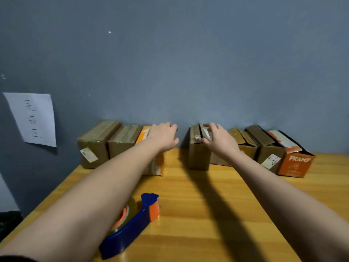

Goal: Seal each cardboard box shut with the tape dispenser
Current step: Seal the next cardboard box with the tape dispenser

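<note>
The tape dispenser (132, 224) is left on the table (207, 214), well behind both hands; the right hand (221, 138) touches a cardboard box (197, 152), fingers spread, and the left hand (164, 137) is held open

boxes (198, 148): brown/orange row along wall, some apparently unsealed | tape dispenser (132, 224): blue, lying near table front
</note>
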